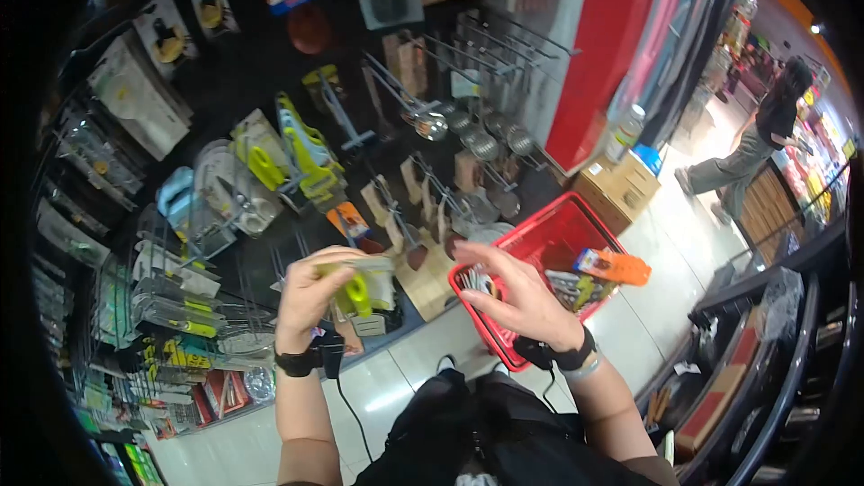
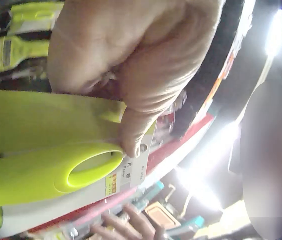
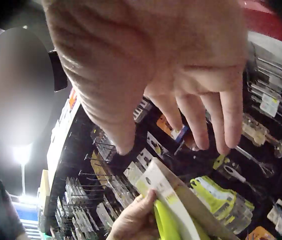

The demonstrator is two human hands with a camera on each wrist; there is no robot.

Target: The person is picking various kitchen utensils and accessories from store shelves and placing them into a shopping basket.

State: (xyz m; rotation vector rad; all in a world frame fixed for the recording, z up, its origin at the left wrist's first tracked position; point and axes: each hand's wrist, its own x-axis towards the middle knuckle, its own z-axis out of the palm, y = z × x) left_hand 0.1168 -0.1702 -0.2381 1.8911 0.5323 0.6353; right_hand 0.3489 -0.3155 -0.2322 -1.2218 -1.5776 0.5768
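My left hand [image 1: 310, 292] grips a carded kitchen tool with a lime-green handle [image 1: 360, 288], held up in front of the display rack. In the left wrist view my fingers [image 2: 131, 75] curl over the green handle [image 2: 46, 150] and its white card [image 2: 131, 175]. My right hand [image 1: 513, 292] hovers a short way to the right of the tool with fingers spread and relaxed, holding nothing. Seen from the right wrist, the straight fingers [image 3: 201, 120] hang above the card [image 3: 171, 195] and do not touch it.
A wall rack [image 1: 270, 171] holds hanging utensils, green tools and ladles [image 1: 477, 139]. A red shopping basket [image 1: 549, 243] with packaged items, one orange [image 1: 612, 265], hangs below my right hand. A cardboard box [image 1: 616, 184] stands behind it. A person [image 1: 756, 148] walks at the far right.
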